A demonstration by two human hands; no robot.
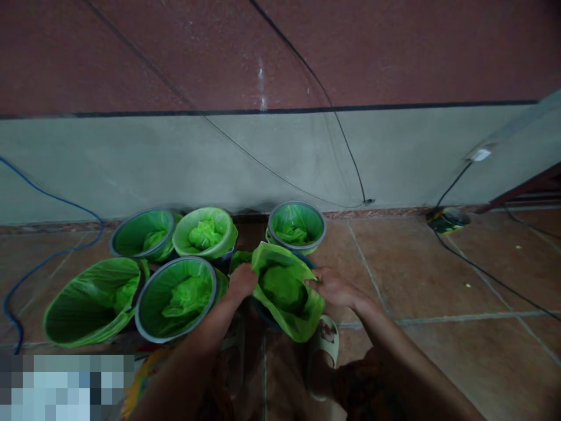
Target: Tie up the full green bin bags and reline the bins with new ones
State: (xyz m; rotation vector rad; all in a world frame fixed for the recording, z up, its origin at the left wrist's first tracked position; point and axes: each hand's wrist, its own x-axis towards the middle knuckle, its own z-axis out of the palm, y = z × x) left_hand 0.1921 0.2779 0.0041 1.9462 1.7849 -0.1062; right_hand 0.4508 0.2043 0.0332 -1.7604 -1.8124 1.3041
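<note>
Bare left hand (243, 283) and right hand (332, 286) each grip an opposite edge of a bright green bag (284, 289), its mouth spread wide over a dark blue bin (267, 316) on the tiled floor (421, 275), just beyond the person's slippers (326, 333). Four green-lined bins (153, 338) cluster to the left; another lined bin (298, 204) stands behind, near the wall (245, 169).

We face a wall (272, 134) painted maroon above and pale grey below, parted by a dark stripe (394, 106); a black cable (323, 90) hangs down it toward brown floor tiles (438, 356) in dim light.
</note>
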